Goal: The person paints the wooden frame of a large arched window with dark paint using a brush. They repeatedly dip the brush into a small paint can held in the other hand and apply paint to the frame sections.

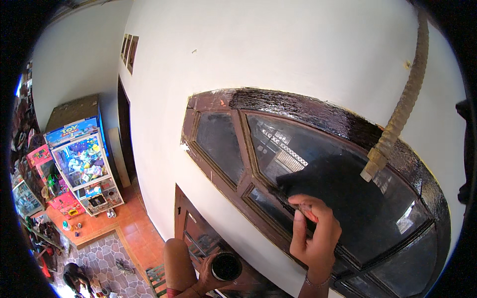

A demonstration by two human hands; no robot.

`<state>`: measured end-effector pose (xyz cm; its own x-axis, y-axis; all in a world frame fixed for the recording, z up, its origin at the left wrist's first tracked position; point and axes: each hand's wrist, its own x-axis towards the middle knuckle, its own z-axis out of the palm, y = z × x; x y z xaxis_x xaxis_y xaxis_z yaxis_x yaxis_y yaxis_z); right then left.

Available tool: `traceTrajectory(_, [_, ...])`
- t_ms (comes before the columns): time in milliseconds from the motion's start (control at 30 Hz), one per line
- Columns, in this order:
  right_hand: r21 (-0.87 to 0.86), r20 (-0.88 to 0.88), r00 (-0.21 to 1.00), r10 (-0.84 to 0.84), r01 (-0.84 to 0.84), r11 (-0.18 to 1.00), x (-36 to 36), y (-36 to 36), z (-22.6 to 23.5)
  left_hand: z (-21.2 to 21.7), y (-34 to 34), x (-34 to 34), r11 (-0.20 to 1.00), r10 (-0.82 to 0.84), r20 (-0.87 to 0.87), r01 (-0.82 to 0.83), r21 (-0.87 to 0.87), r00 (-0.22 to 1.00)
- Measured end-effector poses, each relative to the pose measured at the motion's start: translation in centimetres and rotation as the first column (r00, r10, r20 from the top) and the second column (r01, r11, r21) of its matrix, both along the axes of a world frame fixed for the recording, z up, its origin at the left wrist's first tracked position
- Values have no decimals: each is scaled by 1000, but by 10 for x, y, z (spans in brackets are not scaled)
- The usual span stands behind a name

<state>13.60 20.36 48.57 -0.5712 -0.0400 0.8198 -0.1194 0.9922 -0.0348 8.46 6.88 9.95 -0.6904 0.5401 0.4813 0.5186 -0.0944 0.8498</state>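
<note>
The right hand (318,228) pinched a small brush (309,214) between thumb and curled fingers, its reddish handle mostly hidden by the grip. The brush was in front of the wooden window frame (293,103), its dark end against or very near a slim dividing bar; contact was hard to tell. Low in the view, the left hand (204,274) was wrapped around a round cup (227,281), whose open mouth showed glossy black-brown paint (226,266).

The frame curved in a long arch. Most of its upper band was dark and shiny with a rough, streaked grain, while the left end was a duller, flat brown with chipped, pale-flecked edges. Smooth glass panes (218,141) filled the sections, mirroring a dark silhouette and a pale grille. A ribbed rod (412,84) with a faceted end hung across the right side, before the smooth white wall (159,99). Below left, a boxy glass-fronted toy machine (87,164) stood on orange tiles (133,226), near irregular stone-patterned paving (104,251).
</note>
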Motion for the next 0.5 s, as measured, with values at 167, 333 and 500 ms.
traceTrajectory(167, [-44, -4, 998, 56, -56, 997, -25, 10, -6, -12, 5, 0, 1000, 19, -22, -19, -4, 1000])
traceTrajectory(333, [-7, 70, 997, -32, 33, 999, -14, 5, -5, -12, 1, 0, 999, 52, -68, -53, -5, 996])
traceTrajectory(500, [23, 9, 1000, 6, -6, 1000, -13, 1, -1, -3, -2, -1, 999, 34, -58, -36, -34, 998])
